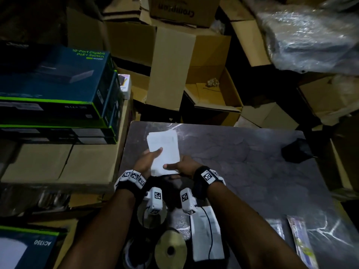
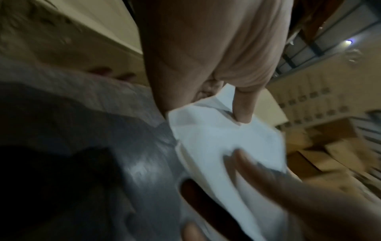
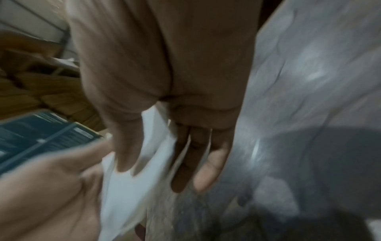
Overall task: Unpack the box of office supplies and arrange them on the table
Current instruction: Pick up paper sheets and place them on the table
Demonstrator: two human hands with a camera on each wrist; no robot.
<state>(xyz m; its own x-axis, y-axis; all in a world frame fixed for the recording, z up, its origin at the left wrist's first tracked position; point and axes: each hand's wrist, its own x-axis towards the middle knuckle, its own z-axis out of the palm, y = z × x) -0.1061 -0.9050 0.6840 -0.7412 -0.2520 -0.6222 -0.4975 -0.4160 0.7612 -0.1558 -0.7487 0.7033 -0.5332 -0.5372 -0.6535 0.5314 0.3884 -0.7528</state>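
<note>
A stack of white envelopes [image 1: 164, 150] is held above the grey table [image 1: 242, 152], near its left side. My left hand [image 1: 149, 158] grips the stack's left edge, thumb on top. My right hand [image 1: 178, 167] pinches the near right corner, thumb over the paper. In the left wrist view the white envelopes [image 2: 226, 140] sit under my thumb, and the other hand's fingers [image 2: 257, 171] reach in from below. In the right wrist view the envelopes [image 3: 142, 171] lie between my thumb and my fingers [image 3: 191, 163]. Both wrist views are blurred.
Tape rolls [image 1: 171, 247] and a white pack [image 1: 206, 235] lie near the table's front edge, flat packets [image 1: 301, 241] at the right. A black object [image 1: 297, 150] sits at the far right. Blue switch boxes [image 1: 58, 90] stack on cartons left; open cartons [image 1: 209, 90] stand behind.
</note>
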